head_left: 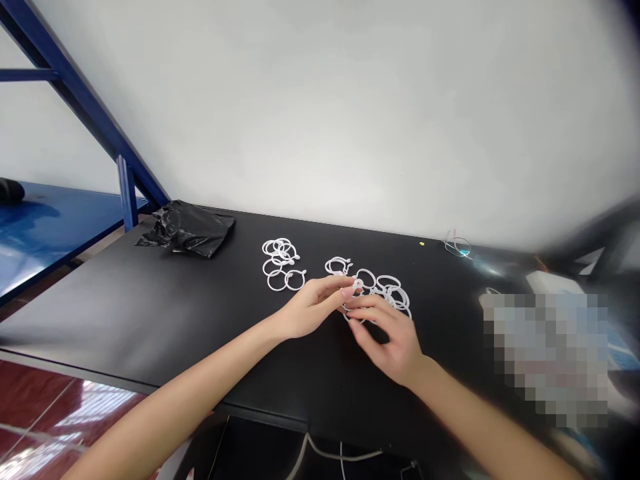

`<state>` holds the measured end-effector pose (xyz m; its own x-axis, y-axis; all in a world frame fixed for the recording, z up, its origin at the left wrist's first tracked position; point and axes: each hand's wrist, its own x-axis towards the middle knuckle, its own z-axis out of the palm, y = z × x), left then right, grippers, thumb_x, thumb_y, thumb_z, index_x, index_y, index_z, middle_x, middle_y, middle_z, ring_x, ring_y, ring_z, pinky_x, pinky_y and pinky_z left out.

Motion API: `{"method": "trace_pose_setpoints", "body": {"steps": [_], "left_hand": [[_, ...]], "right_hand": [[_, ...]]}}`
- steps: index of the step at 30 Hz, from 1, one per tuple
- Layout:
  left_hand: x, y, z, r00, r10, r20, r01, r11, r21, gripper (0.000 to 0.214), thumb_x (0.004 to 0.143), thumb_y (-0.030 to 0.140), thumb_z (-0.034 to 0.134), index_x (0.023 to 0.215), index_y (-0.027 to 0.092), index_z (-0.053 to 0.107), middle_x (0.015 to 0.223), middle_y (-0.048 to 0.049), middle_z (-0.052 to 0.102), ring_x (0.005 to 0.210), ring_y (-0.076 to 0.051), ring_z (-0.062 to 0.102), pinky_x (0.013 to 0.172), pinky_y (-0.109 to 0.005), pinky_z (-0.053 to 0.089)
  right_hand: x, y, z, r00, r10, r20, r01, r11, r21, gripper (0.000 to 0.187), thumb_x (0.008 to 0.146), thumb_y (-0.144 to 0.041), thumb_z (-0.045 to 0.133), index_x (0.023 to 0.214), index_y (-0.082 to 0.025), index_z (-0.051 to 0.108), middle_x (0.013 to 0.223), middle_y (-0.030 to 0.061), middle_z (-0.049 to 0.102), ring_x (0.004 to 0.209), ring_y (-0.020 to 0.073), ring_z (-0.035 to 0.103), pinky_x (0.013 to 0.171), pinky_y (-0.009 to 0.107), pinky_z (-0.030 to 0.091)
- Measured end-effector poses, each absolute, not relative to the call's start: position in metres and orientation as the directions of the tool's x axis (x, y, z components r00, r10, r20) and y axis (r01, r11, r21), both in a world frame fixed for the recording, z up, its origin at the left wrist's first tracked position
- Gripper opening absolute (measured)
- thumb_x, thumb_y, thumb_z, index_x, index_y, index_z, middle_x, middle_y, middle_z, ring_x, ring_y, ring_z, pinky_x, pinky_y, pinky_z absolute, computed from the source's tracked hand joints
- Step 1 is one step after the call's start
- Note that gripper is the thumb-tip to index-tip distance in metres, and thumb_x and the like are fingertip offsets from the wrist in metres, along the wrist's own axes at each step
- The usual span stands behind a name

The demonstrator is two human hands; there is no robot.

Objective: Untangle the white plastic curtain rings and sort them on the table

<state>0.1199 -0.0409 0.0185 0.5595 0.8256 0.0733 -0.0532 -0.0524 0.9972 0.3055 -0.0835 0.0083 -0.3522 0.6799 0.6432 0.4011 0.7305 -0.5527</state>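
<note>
Over the black table, my left hand (310, 308) is closed, its thumb and fingers pinching a white plastic ring (358, 285) with a small eyelet. My right hand (387, 337) meets it from the right, its bent fingertips on the same ring. Part of that ring is hidden by the fingers. Behind and beneath my hands lies a loose cluster of similar white rings (395, 293), some overlapping. To the left of my left hand, a second group of white rings (281, 263) lies flat on the table.
A crumpled black plastic bag (193, 228) lies at the table's back left. Clear eyeglasses (457, 247) or a similar wire-like item sits near the wall. A blurred, pixelated package (550, 360) is at the right. Blue metal framing (95, 107) rises at left; cables (345, 455) hang below the front edge.
</note>
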Motion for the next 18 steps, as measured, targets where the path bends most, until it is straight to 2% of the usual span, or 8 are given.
{"method": "trace_pose_setpoints", "body": {"steps": [2,5,7,12,18], "left_hand": [[0.120,-0.042,0.019,0.568,0.819,0.075,-0.068,-0.043,0.997,0.041,0.091,0.041,0.059,0.122,0.014,0.062,0.118,-0.0108,0.066,0.105,-0.024,0.065,0.090,-0.037,0.055],[0.120,-0.043,0.022,0.595,0.795,0.119,-0.096,-0.076,0.992,0.037,0.093,0.035,0.058,0.124,0.016,0.062,0.124,-0.0112,0.062,0.113,-0.023,0.061,0.100,-0.039,0.050],[0.120,-0.044,0.024,0.609,0.781,0.139,-0.101,-0.097,0.990,0.033,0.094,0.034,0.057,0.121,0.016,0.065,0.124,-0.0113,0.062,0.114,-0.023,0.061,0.103,-0.039,0.048],[0.119,-0.044,0.027,0.627,0.765,0.146,-0.110,-0.099,0.989,0.032,0.095,0.032,0.055,0.119,0.015,0.066,0.114,-0.0105,0.065,0.108,-0.021,0.063,0.101,-0.037,0.050],[0.117,-0.044,0.027,0.626,0.766,0.148,-0.085,-0.122,0.989,0.031,0.095,0.033,0.055,0.117,0.015,0.067,0.113,-0.0101,0.066,0.106,-0.020,0.064,0.099,-0.036,0.051]], "right_hand": [[0.309,-0.081,0.006,-0.164,0.744,0.648,0.394,0.651,-0.649,0.017,0.087,-0.009,0.059,0.092,-0.024,0.065,0.084,0.0017,0.069,0.079,0.0170,0.067,0.074,0.031,0.057],[0.313,-0.076,0.002,-0.013,0.806,0.591,0.392,0.548,-0.739,0.015,0.088,-0.016,0.063,0.099,-0.025,0.066,0.085,0.0020,0.069,0.078,0.0176,0.067,0.073,0.032,0.056],[0.314,-0.073,0.002,-0.005,0.864,0.503,0.363,0.471,-0.804,0.014,0.089,-0.022,0.063,0.101,-0.024,0.069,0.089,0.0036,0.071,0.081,0.0191,0.069,0.075,0.034,0.058],[0.312,-0.070,0.008,-0.028,0.961,0.274,0.186,0.275,-0.943,0.013,0.087,-0.033,0.067,0.090,-0.022,0.073,0.083,0.0036,0.075,0.076,0.0199,0.073,0.074,0.034,0.063],[0.315,-0.065,0.008,-0.046,0.985,0.164,0.034,0.165,-0.986,0.017,0.080,-0.037,0.075,0.087,-0.021,0.076,0.083,0.0047,0.077,0.074,0.0210,0.075,0.078,0.038,0.064]]}}
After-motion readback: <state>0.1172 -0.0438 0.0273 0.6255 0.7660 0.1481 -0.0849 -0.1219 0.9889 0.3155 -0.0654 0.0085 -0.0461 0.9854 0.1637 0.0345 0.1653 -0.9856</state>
